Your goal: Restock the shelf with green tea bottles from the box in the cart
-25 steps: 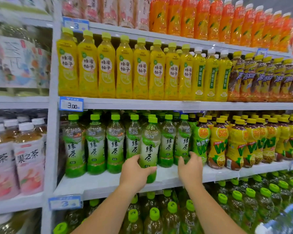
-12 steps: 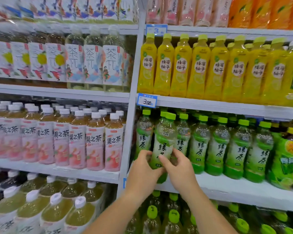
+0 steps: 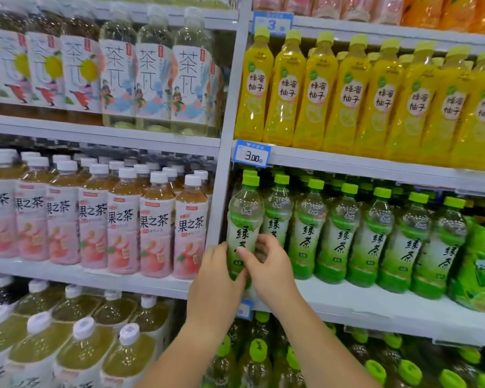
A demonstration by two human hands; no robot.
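Left hand (image 3: 216, 278) and right hand (image 3: 269, 273) both wrapped around one green tea bottle (image 3: 244, 219) at the shelf (image 3: 375, 306) front

Held green tea bottle (image 3: 244, 219): the one I grip has a lime-green cap, a clear shoulder, and a label fading from white to green with dark green brush characters.
Green tea row (image 3: 375, 236): the same lime caps and white-to-green labels beside mine.
Yellow bottles (image 3: 317, 91): yellow liquid, yellow-green caps, a round white patch with dark characters.
Peach tea bottles (image 3: 157, 225): white caps, amber tea, white-and-pink labels with peach pictures and black characters.
Top-left bottles (image 3: 154, 82): pale labels, large grey characters, small blue and red drawn figures.
Lower-left bottles (image 3: 81, 351): white caps, olive-yellow liquid.
Shelf (image 3: 375, 303): white.
Price tag (image 3: 252, 154): white, blue border, black digits.
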